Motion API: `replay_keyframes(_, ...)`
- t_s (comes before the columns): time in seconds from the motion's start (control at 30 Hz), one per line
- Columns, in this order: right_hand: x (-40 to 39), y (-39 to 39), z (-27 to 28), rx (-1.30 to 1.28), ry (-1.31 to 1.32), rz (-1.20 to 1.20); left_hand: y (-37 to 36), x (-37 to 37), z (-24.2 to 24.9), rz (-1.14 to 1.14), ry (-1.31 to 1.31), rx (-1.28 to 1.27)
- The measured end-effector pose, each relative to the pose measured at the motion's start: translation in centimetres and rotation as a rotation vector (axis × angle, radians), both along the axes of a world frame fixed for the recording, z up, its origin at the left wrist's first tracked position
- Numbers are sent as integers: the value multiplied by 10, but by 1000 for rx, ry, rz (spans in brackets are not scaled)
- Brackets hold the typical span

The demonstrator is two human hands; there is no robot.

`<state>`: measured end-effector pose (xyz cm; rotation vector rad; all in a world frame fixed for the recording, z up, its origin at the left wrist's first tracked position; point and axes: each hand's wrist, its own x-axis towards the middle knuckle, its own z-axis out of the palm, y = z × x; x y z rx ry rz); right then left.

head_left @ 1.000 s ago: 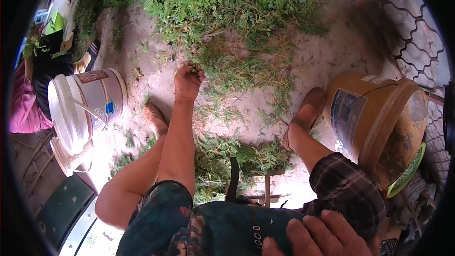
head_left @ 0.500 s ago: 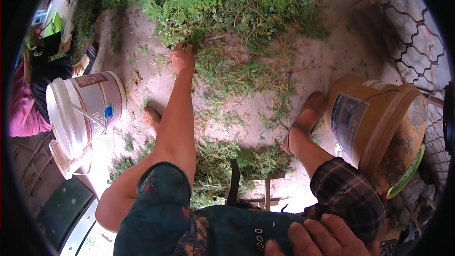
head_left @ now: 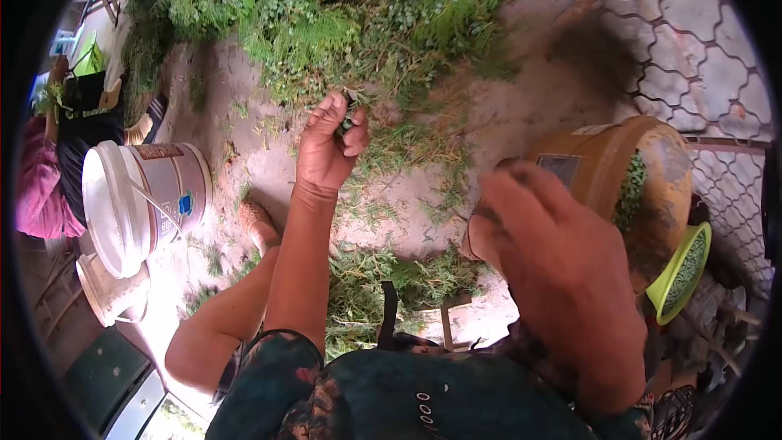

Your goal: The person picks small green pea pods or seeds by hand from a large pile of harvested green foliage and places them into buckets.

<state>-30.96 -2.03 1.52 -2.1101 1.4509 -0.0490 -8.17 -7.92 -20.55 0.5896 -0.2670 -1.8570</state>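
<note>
The person sat low over sandy ground (head_left: pixel 521 114), the camera looking down past the knees. The left hand (head_left: pixel 330 151) was stretched forward to the near edge of a big heap of green cuttings (head_left: pixel 326 8), which filled the far side of the ground. Its fingers were curled in and pinched shut on a small sprig (head_left: pixel 352 110), thumb against fingertips, with the sprig standing just above the knuckles and touching the loose greenery behind it. The right hand (head_left: pixel 562 269) was raised close to the camera, blurred, fingers bent downward and a little apart; whether it held anything could not be told.

Behind that hand, at the right edge of the ground, a yellow-brown bucket (head_left: pixel 627 171) lay tilted on its side with green bits showing in its mouth. Just beside it, lower and further right, sat a lime-green bowl (head_left: pixel 684 265) holding small green pieces. Against the wire fence (head_left: pixel 717 73) the ground ran out.

On the left stood a white bucket (head_left: pixel 134 204), tipped toward the person, and a second white pail (head_left: pixel 110 289) lay just under it. A thinner scatter of cuttings (head_left: pixel 391 277) lay between the person's feet, one foot (head_left: pixel 259 224) near the white bucket. At the far left edge another person in pink (head_left: pixel 41 187) was partly in view.
</note>
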Motion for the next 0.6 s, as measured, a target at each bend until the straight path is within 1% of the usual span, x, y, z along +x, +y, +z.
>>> replay_keyframes(0.03,1,-1,-1,-19,11,-6,1,-7,18,-6,11,-19)
replay_keyframes(0.1,7,-2,-4,-120,-228,-180,6,-19,54,-104,20,-71)
replay_keyframes(0.13,9,-4,-8,-136,-221,-182,10,-26,70,-125,-14,-68)
replay_keyframes(0.17,11,-6,-13,-187,-311,-192,16,-31,84,-128,-8,-82)
replay_keyframes(0.23,13,-13,-26,-246,-400,-200,28,-39,108,-210,-188,-110)
replay_keyframes(0.27,14,-18,-33,-350,-435,-118,33,-45,117,-200,-235,-95)
replay_keyframes(0.3,14,-21,-36,-453,-469,-35,36,-45,122,-201,-233,-100)
replay_keyframes(0.33,16,-23,-35,-459,-467,-33,39,-46,126,-238,-211,-109)
replay_keyframes(0.4,17,-25,-32,-353,-508,37,42,-44,133,-277,-219,-93)
replay_keyframes(0.43,17,-24,-30,-356,-512,41,44,-45,137,-273,-223,-97)
replay_keyframes(0.5,17,-22,-29,-408,-507,56,48,-47,146,-226,-440,-146)
replay_keyframes(0.53,18,-21,-28,-407,-511,55,48,-47,148,-226,-444,-145)
replay_keyframes(0.6,20,-20,-28,-386,-611,-35,49,-49,150,-210,-619,-242)
